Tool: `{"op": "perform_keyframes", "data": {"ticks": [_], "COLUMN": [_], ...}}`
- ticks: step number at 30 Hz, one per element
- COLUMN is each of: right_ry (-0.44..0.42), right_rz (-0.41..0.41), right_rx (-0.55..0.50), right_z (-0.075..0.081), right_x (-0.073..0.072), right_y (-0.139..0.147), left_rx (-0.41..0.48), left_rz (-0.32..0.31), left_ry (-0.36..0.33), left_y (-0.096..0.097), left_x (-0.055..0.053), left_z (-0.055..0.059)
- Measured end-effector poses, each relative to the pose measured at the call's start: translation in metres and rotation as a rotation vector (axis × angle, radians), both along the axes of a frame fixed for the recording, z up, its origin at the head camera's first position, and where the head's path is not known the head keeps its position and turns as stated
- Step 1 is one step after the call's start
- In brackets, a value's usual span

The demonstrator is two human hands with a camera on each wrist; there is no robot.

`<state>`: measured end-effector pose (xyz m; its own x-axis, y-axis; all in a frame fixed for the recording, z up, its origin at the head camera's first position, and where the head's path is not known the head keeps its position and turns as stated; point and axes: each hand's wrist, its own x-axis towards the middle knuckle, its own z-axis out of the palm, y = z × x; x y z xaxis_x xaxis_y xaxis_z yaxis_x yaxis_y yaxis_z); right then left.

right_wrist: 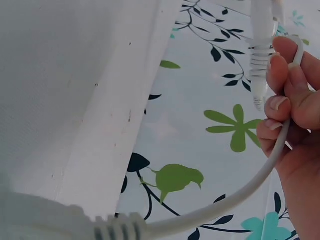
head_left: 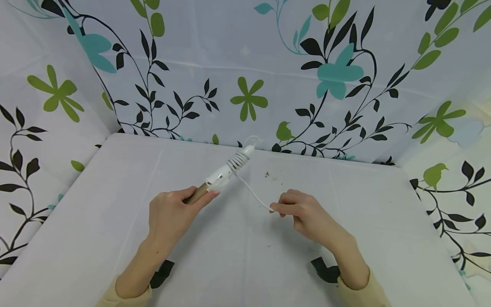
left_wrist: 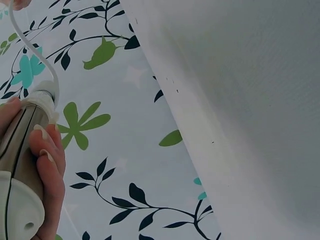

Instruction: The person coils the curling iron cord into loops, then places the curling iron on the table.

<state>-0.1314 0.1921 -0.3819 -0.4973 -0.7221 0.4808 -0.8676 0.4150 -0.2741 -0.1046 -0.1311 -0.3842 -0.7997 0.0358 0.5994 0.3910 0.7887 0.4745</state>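
A long white appliance (head_left: 219, 175) with a brownish-gold handle (head_left: 197, 194) is held tilted above the table, its tip pointing up and away; it resembles a hair-styling iron. My left hand (head_left: 172, 215) grips the handle, fingers wrapped along its side in the left wrist view. White cord is wound in several coils (head_left: 238, 160) round the upper barrel, with a loop at the tip. From the coils a free length of cord (head_left: 251, 191) runs to my right hand (head_left: 307, 213), which pinches it between thumb and fingers. In the right wrist view, the cord continues to a ribbed white end piece (right_wrist: 119, 227).
Underneath is a white-covered table (head_left: 345, 204) with small dark specks (head_left: 267, 174) near its middle. Two black strips (head_left: 163, 273) lie near the forearms. A cloth patterned with leaves and birds (head_left: 215, 42) rises behind and at both sides.
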Motion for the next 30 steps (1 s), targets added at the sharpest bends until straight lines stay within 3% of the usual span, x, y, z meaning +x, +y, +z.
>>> {"op": "perform_keyframes", "data": {"ticks": [4,9,17,21,30], "right_ry": [0.071,0.18,0.27,0.282,0.28], "right_rz": [-0.019,-0.052,-0.074,-0.066,-0.084], "right_rx": [0.007,0.028,-0.008,-0.02,-0.072], "right_z": [0.004,0.009,0.012,0.011,0.014], "right_x": [0.002,0.006,0.008,0.01,0.011], "right_y": [-0.002,-0.006,-0.013,-0.015,-0.013], "left_rx": [-0.044,-0.124,-0.22,-0.296,-0.451], "left_rz": [0.023,0.047,0.02,-0.026,-0.132], "left_ry": [-0.03,-0.12,-0.214,-0.182,-0.032], "left_y": [0.001,0.004,0.011,0.015,0.019], "left_x": [0.001,0.002,0.003,0.004,0.006], "left_z": [-0.001,-0.003,-0.007,-0.012,-0.018]}}
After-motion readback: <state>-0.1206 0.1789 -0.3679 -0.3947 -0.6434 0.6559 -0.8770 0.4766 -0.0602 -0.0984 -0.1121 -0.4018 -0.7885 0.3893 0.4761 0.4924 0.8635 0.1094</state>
